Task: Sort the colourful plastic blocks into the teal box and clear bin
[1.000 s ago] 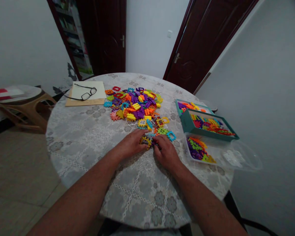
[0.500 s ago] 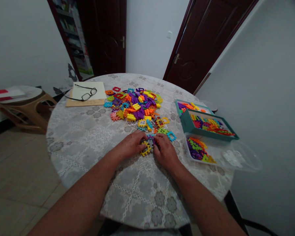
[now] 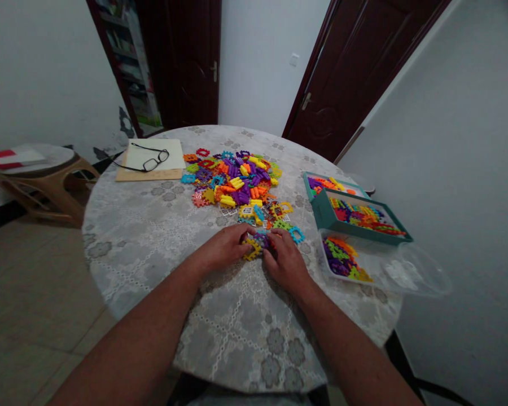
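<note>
Between my hands sits a small assembly of notched plastic building pieces (image 3: 253, 251), with a yellow open-centred piece on the left and purple further right. My left hand (image 3: 227, 246) is closed on its yellow side, thumb and fingers pinching the edge. My right hand (image 3: 287, 260) is closed on the opposite side, and its fingers partly hide the purple and red parts. Just beyond my fingers lie a blue ring-shaped piece (image 3: 297, 234) and a green notched piece (image 3: 281, 224). A large pile of coloured building pieces (image 3: 241, 179) spreads behind them.
On the right stand a teal box (image 3: 325, 212) and a clear plastic tub (image 3: 328, 269), both holding pieces. Black glasses (image 3: 150, 164) rest on paper and a board at the far left. A patterned cloth (image 3: 237, 338) covers the round table.
The assembly has tilted slightly between my hands, and its yellow piece shows at a flatter angle. Both hands keep their grip, and the whole view has shifted a little.
</note>
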{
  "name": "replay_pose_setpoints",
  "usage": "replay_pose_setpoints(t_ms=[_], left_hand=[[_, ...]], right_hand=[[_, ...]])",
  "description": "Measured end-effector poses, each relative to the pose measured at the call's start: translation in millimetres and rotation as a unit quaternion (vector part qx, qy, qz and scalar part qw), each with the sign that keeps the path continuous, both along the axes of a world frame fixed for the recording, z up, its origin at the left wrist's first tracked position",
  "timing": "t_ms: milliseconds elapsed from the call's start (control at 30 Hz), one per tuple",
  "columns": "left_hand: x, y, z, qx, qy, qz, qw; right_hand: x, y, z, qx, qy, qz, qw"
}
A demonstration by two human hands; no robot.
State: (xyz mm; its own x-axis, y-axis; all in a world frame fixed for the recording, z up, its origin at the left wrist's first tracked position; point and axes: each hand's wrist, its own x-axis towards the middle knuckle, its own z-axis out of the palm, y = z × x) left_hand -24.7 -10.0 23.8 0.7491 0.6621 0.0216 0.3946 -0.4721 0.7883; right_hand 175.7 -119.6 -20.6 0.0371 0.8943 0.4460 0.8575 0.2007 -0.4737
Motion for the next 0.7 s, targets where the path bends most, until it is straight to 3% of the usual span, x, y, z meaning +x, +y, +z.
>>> replay_pose_setpoints(t_ms=[200, 433, 567, 700], left_hand=[[-2, 5, -4.6, -0.007, -0.023, -0.013, 1.0], [-5, 5, -2.1, 0.005, 0.0, -0.063, 0.998], [-5, 7, -2.4, 0.025, 0.016, -0.047, 0.998], [-3, 8, -3.7, 0.047, 0.026, -0.001, 0.999]], right_hand=[[2, -1, 3.0, 0.0, 0.028, 0.002, 1.0], [-1, -7, 17.0, 0.018, 0.07, 0.102, 0.992], [7, -6, 23.1, 0.055, 0.094, 0.013, 0.994], [23, -2, 17.3, 0.048, 0.041, -0.087, 0.994]])
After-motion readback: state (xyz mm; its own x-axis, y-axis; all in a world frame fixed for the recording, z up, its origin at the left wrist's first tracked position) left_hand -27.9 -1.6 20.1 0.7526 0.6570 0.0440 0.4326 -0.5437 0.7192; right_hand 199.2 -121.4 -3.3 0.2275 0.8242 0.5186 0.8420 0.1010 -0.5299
